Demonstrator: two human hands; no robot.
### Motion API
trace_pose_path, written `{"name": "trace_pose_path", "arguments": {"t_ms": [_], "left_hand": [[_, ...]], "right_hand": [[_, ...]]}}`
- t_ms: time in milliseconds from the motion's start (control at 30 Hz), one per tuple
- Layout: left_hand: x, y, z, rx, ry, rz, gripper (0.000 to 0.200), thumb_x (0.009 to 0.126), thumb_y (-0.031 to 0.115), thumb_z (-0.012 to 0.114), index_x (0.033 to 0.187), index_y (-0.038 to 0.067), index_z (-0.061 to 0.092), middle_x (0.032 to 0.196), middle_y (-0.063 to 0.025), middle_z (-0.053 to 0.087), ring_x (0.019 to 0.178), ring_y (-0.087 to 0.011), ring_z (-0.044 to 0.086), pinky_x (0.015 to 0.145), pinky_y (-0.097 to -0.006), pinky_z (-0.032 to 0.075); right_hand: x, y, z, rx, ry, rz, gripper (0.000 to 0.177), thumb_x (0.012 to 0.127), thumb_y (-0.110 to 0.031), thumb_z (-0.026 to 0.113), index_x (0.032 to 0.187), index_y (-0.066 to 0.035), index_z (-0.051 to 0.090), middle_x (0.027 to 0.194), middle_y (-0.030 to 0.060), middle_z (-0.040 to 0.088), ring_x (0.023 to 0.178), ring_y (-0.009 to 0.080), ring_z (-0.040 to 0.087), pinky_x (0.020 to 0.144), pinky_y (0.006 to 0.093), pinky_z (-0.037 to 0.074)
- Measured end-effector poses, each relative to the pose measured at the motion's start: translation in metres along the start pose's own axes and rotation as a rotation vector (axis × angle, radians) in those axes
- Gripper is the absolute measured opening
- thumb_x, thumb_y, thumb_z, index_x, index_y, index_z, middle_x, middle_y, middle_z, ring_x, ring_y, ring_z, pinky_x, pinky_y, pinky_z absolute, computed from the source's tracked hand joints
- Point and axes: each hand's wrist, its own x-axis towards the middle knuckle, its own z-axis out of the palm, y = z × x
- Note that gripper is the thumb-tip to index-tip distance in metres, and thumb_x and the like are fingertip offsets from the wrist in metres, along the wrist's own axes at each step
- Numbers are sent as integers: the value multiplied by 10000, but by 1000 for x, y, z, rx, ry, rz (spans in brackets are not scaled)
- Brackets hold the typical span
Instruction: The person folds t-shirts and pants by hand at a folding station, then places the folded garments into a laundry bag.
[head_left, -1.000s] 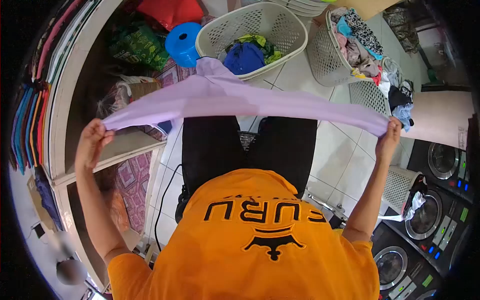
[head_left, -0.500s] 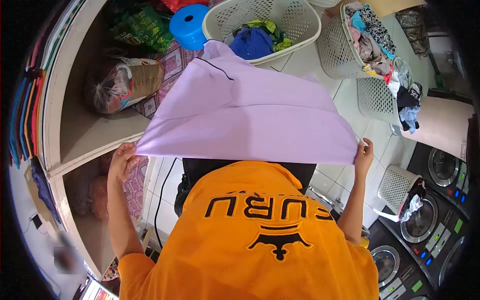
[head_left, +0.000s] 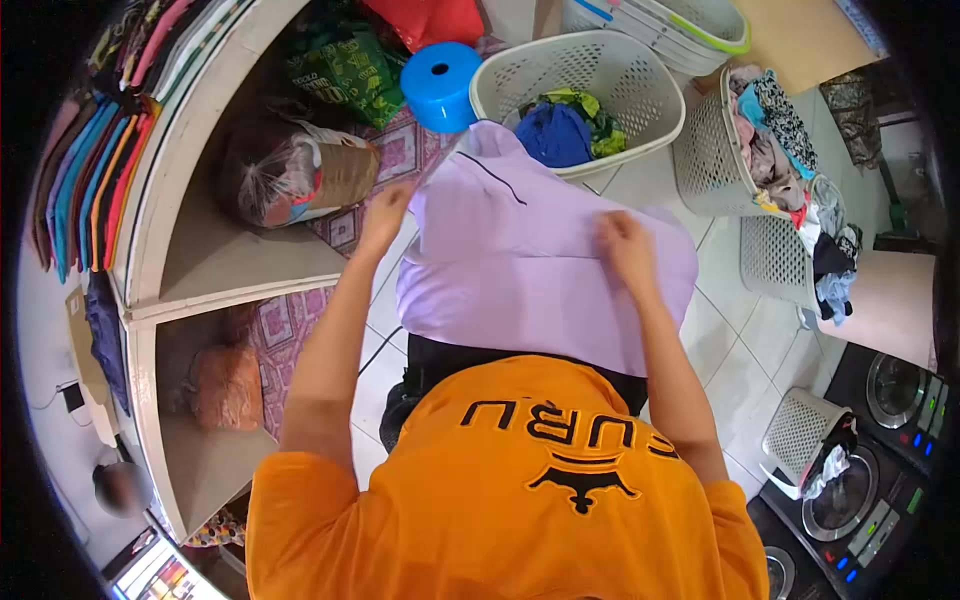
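A lavender garment (head_left: 530, 285) with dark piping near its far left end is draped in front of my orange shirt, its near part over my dark-clothed lap. At its left edge is my left hand (head_left: 385, 215), fingers curled closed against the fabric. My right hand (head_left: 628, 248) is over the right half of the cloth, fingers bent and slightly blurred; what lies under them is hidden. The sides of the cloth bulge in rounded folds. Just beyond its far end stands a pale laundry basket (head_left: 650, 140) with blue and yellow-green clothes.
On the left are shelves (head_left: 235, 295) with a plastic-wrapped bundle (head_left: 280, 175) and hanging folded cloths (head_left: 90, 190). A blue stool (head_left: 440, 90) stands beyond. Full baskets (head_left: 710, 160) line the right, with front-loading machines (head_left: 840, 495) at lower right.
Both hands have moved forward and inward from the garment's near corners. The cloth was stretched wide and flat; now it is narrower and bunched in rounded folds. The view has shifted slightly left.
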Motion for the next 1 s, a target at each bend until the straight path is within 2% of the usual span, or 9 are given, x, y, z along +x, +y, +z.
{"name": "trace_pose_path", "arguments": {"t_ms": [33, 100, 333, 400, 567, 633, 700, 767, 1000], "left_hand": [[13, 16, 6, 1, 6, 9, 261, 781, 243, 570, 897, 10, 589, 734, -105, 587, 697, -209, 566, 574, -331, 429], [32, 54, 10, -93, -418, -618, 214, 792, 228, 581, 910, 50, 596, 696, -22, 543, 684, -126, 539, 541, -287, 418], [30, 65, -42, -429, -620, -575, 124, 793, 132, 583, 877, 43, 560, 844, -24, 568, 733, -95, 530, 572, -249, 436], [-16, 86, -67, -851, -688, -370, 151, 786, 105, 584, 917, 38, 552, 1010, -105, 568, 901, -169, 552, 719, -281, 443], [-72, 58, -70, -703, -687, -454, 309, 741, 137, 646, 1005, 17, 540, 1148, -145, 518, 1146, -252, 425, 922, -342, 331], [-81, 65, -51, -484, -553, -524, 361, 726, 157, 667, 1029, 7, 539, 1138, -143, 526, 1181, -269, 391, 952, -355, 298], [-95, 80, -23, 239, -129, -12, 456, 695, 266, 680, 1068, 46, 540, 1199, -184, 474, 1154, -316, 410, 967, -365, 302], [-118, 114, 9, 482, -104, 289, 694, 627, 337, 700, 1211, 68, 441, 1288, -216, 362, 1235, -372, 272, 1007, -467, 200], [-100, 125, 28, 585, -283, 248, 888, 599, 353, 708, 1318, 54, 280, 1412, -182, 97, 1296, -388, 62, 1007, -557, 37]], "right_hand": [[12, -5, 28, 198, -220, 172, 268, 829, -289, 532, 784, -28, 576, 627, 47, 545, 466, 98, 452, 410, 241, 337], [29, -28, 61, 441, -535, 598, 263, 805, -300, 572, 738, -46, 554, 622, 38, 543, 424, 86, 430, 353, 212, 281], [43, -37, 87, 563, -535, 475, 140, 729, -123, 622, 686, -62, 503, 683, 72, 583, 388, 82, 407, 334, 196, 247], [18, -63, 63, 590, -600, 299, 84, 706, 13, 565, 772, -40, 559, 903, 91, 606, 585, 104, 540, 466, 196, 389], [-22, -16, 60, 617, -864, 7, 374, 704, 117, 480, 1034, -30, 578, 1199, 66, 498, 1112, 122, 424, 887, 227, 354], [-29, -8, 59, 526, -680, -69, 341, 719, 97, 491, 1028, -21, 576, 1142, 60, 533, 1029, 126, 485, 837, 226, 390], [-30, -7, 43, 461, -578, -46, 321, 728, 87, 492, 1021, -15, 574, 1118, 56, 544, 1001, 125, 499, 825, 228, 398], [-22, -9, 16, 319, -356, -61, 282, 746, 63, 496, 1010, -6, 568, 1073, 57, 565, 948, 129, 525, 801, 231, 411], [20, 94, -96, -194, 339, -17, 251, 824, -184, 529, 1018, -24, 554, 1018, 126, 574, 947, 225, 533, 754, 281, 424]]}}
